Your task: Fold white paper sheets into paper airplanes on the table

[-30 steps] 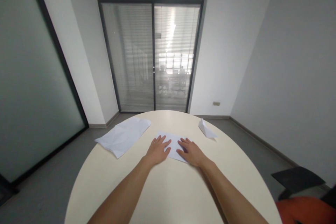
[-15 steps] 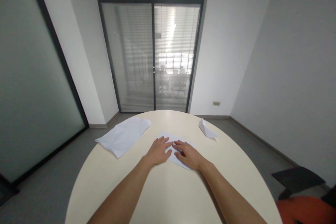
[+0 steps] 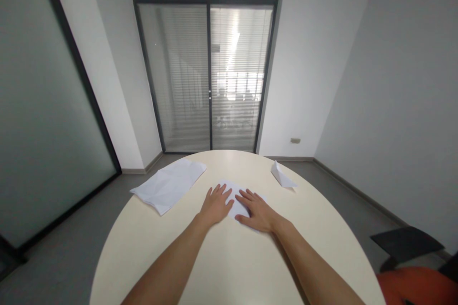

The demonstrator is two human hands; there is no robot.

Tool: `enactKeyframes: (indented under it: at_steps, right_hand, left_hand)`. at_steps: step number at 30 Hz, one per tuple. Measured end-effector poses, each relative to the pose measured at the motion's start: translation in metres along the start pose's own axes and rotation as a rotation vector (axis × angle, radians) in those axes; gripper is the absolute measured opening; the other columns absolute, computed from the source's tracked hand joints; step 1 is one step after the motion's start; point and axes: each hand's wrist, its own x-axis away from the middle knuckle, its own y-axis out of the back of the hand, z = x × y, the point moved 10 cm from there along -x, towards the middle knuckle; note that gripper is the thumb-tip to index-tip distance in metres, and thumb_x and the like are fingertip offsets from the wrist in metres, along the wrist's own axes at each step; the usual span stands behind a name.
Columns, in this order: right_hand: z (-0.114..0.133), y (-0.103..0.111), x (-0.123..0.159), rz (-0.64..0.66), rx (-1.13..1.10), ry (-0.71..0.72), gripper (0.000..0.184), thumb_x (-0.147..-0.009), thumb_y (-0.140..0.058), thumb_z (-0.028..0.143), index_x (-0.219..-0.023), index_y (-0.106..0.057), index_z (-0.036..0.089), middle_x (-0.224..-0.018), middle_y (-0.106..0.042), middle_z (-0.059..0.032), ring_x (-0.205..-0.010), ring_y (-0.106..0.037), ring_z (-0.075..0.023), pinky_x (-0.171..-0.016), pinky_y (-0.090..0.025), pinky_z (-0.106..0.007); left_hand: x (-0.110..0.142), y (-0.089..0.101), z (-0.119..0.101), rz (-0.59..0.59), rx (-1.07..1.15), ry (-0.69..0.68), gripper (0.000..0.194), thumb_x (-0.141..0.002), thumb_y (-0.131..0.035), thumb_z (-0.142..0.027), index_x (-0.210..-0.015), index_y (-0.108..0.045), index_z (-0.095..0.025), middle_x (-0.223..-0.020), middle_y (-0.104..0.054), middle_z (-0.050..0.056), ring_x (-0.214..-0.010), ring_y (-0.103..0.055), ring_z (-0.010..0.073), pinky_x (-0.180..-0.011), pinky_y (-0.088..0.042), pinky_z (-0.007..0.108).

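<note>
A white sheet of paper (image 3: 236,208) lies flat on the table in front of me, partly covered by both hands. My left hand (image 3: 216,206) rests on its left side, palm down with the fingers spread. On the right side of the same sheet lies my right hand (image 3: 258,211), also flat, its thumb stretched toward the left. A strip of paper shows between the two hands. Whether the sheet is folded under my palms is hidden.
The round cream table (image 3: 229,267) carries a creased white sheet (image 3: 172,183) at the far left and a folded paper piece (image 3: 282,176) at the far right. A chair with an orange seat (image 3: 417,286) stands by the right edge. Glazed doors (image 3: 209,76) are beyond.
My hands have moved slightly apart on the sheet, and their fingers are more spread. The right thumb now reaches lower. The other papers have stayed put.
</note>
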Motion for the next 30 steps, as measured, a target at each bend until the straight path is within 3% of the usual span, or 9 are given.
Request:
enactKeyframes:
  at_steps: [5,11,16,20,25,28,30]
  right_hand:
    - [-0.006,-0.002,-0.003,-0.018,0.015,-0.045,0.09,-0.087,-0.043,0.076,-0.154,-0.034,0.017,-0.162,-0.023,-0.0121,-0.151,-0.012,-0.0361,-0.121,-0.014,-0.051]
    - [-0.022,-0.001,-0.003,-0.026,0.047,-0.162,0.085,-0.091,-0.036,0.072,-0.155,-0.031,0.016,-0.163,-0.022,-0.0119,-0.15,-0.015,-0.0353,-0.12,-0.017,-0.05]
    - [-0.031,0.002,-0.001,-0.053,0.054,-0.217,0.084,-0.092,-0.036,0.071,-0.155,-0.03,0.015,-0.163,-0.021,-0.0132,-0.15,-0.016,-0.0355,-0.12,-0.016,-0.052]
    - [-0.045,0.01,-0.003,-0.14,0.088,-0.27,0.08,-0.093,-0.039,0.067,-0.152,-0.037,0.013,-0.16,-0.029,-0.0163,-0.149,-0.019,-0.0382,-0.119,-0.018,-0.055]
    - [-0.033,0.018,-0.006,-0.19,0.063,-0.111,0.062,-0.096,-0.044,0.058,-0.143,-0.05,0.018,-0.152,-0.044,-0.0151,-0.145,-0.03,-0.0334,-0.119,-0.021,-0.052]
    - [-0.017,0.015,-0.004,-0.129,0.035,-0.018,0.063,-0.097,-0.04,0.058,-0.145,-0.049,0.018,-0.155,-0.04,-0.0151,-0.144,-0.033,-0.0329,-0.117,-0.026,-0.051]
    - [-0.007,0.011,-0.002,-0.076,0.022,0.019,0.072,-0.093,-0.043,0.065,-0.149,-0.044,0.018,-0.157,-0.034,-0.0151,-0.146,-0.03,-0.0343,-0.118,-0.023,-0.053]
  left_hand:
    - [-0.002,0.002,0.007,-0.042,-0.033,0.086,0.051,-0.1,-0.039,-0.046,-0.144,-0.047,-0.023,-0.155,-0.041,0.01,-0.145,-0.033,0.03,-0.117,-0.025,0.054]
    - [-0.003,0.003,0.016,-0.09,-0.061,0.173,0.043,-0.101,-0.039,-0.03,-0.14,-0.051,-0.02,-0.152,-0.045,0.012,-0.143,-0.036,0.0291,-0.116,-0.027,0.054]
    - [-0.002,0.019,0.007,-0.188,0.034,0.081,0.043,-0.094,-0.045,-0.015,-0.134,-0.058,-0.022,-0.143,-0.057,0.006,-0.134,-0.049,0.0205,-0.117,-0.033,0.037]
    - [0.001,0.018,-0.008,-0.111,0.157,-0.012,0.038,-0.096,-0.049,-0.03,-0.132,-0.061,-0.025,-0.136,-0.063,0.003,-0.127,-0.056,0.0194,-0.111,-0.041,0.033]
    - [0.001,0.015,-0.012,-0.096,0.13,-0.011,0.038,-0.096,-0.05,-0.037,-0.128,-0.064,-0.024,-0.14,-0.059,0.004,-0.132,-0.052,0.0221,-0.113,-0.039,0.036]
    - [-0.001,0.014,-0.007,-0.104,0.101,0.012,0.035,-0.097,-0.049,-0.032,-0.127,-0.065,-0.023,-0.14,-0.059,0.004,-0.132,-0.052,0.0218,-0.113,-0.039,0.036]
    - [-0.002,0.014,-0.004,-0.116,0.089,0.027,0.035,-0.096,-0.049,-0.029,-0.126,-0.066,-0.022,-0.139,-0.06,0.005,-0.132,-0.052,0.0217,-0.112,-0.039,0.036]
